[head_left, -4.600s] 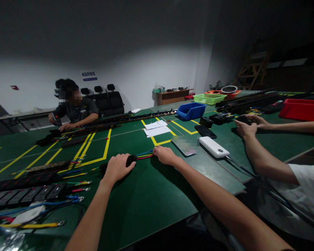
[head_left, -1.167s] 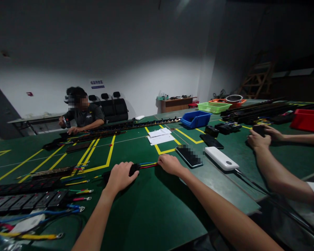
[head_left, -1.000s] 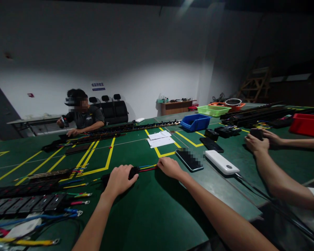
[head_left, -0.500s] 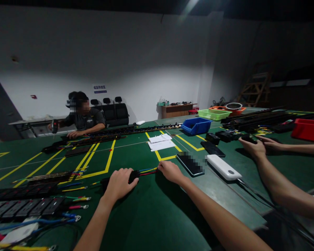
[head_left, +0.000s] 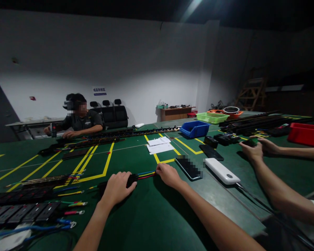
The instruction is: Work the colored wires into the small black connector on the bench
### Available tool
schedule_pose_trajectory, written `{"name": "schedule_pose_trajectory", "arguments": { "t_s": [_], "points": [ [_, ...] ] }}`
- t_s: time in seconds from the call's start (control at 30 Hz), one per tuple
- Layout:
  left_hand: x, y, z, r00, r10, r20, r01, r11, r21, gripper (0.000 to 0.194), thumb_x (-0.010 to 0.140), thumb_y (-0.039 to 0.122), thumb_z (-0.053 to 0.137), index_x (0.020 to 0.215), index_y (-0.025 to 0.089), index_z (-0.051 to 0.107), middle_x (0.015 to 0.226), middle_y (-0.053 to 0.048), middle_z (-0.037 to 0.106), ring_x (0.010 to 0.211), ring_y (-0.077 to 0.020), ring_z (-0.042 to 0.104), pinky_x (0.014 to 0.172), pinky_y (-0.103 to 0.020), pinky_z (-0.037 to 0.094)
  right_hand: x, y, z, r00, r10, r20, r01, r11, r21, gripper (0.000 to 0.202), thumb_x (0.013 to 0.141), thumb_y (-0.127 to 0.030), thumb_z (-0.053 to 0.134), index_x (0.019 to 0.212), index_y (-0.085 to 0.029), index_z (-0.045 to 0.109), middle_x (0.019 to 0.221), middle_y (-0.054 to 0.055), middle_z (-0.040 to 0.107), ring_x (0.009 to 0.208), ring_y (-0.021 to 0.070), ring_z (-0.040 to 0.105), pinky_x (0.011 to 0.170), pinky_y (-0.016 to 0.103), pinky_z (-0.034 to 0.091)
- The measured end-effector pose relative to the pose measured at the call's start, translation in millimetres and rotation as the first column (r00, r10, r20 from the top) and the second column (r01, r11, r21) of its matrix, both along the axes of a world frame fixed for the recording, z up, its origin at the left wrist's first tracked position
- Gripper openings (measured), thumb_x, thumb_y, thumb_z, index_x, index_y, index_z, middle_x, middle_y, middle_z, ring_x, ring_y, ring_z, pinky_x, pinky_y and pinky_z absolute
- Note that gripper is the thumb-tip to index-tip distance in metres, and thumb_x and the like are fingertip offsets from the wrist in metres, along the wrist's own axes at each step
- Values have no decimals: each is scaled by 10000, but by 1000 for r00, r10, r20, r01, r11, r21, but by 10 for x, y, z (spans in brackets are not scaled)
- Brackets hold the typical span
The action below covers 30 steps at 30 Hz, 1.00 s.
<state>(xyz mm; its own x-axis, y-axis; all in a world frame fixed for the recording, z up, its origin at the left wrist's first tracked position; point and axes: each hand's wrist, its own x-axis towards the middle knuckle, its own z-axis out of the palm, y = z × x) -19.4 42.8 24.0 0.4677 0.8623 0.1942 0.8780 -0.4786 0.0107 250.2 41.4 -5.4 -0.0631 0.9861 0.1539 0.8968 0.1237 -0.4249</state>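
My left hand (head_left: 118, 186) is closed over a black part (head_left: 131, 180), most of which it hides; I cannot make out its exact kind. Blue, yellow and red wires (head_left: 146, 174) run out of the part's right end. My right hand (head_left: 168, 174) pinches the far ends of these wires, with its fingers curled around them. Between the two hands the wires lie nearly straight, just above the green tabletop (head_left: 138, 216). A short green-yellow wire end (head_left: 92, 187) sticks out to the left of my left hand.
Black socket strips (head_left: 23, 213) with ringed wire ends lie at left. Ahead are white papers (head_left: 160, 145), a phone (head_left: 187, 167), a white power bank (head_left: 222, 170) and a blue bin (head_left: 194, 129). Another person's hands (head_left: 253, 150) work at right; a co-worker (head_left: 81, 120) holds a power drill opposite.
The view has shifted slightly, so everything sits a little lower and further left. Both my hands keep their hold. The co-worker's drill has come down a little.
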Motion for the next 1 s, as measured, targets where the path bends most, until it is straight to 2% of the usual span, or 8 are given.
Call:
{"name": "schedule_pose_trajectory", "arguments": {
  "t_s": [0.37, 0.73, 1.0],
  "points": [
    [-5, 6, -25, 1000, 2, 10, -2, 1000, 11, 528, 946, 592, 425, 1211, 207, 672, 1091, -120, 709, 982, -275, 639, 865, -422, 469, -27, -33, 58, 1000, -1, -6, 1, 1000, -12, 166, 982, -243, 500, 1021, -200, 656, 1087, 66, 693, 995, 197, 633, 738, 267, 364],
    [10, -34, 31, 999, 7, 34, -6, 1000, -25, 504, 939, 576, 450, 1206, 211, 675, 1103, -110, 710, 996, -275, 647, 878, -423, 471, -3, 0, 10, 999, 34, -20, -34, 999, 5, 147, 974, -238, 504, 991, -204, 647, 1062, 57, 688, 975, 191, 632, 725, 266, 362],
    [-5, -16, 1, 1000, 0, 31, 1, 1000, -11, 499, 944, 581, 447, 1202, 220, 676, 1094, -110, 708, 983, -269, 646, 869, -417, 469, -18, 8, 5, 1000, 30, 10, -30, 1000, -2, 167, 985, -240, 481, 1001, -201, 643, 1083, 68, 690, 961, 195, 635, 713, 271, 362]
  ]
}}
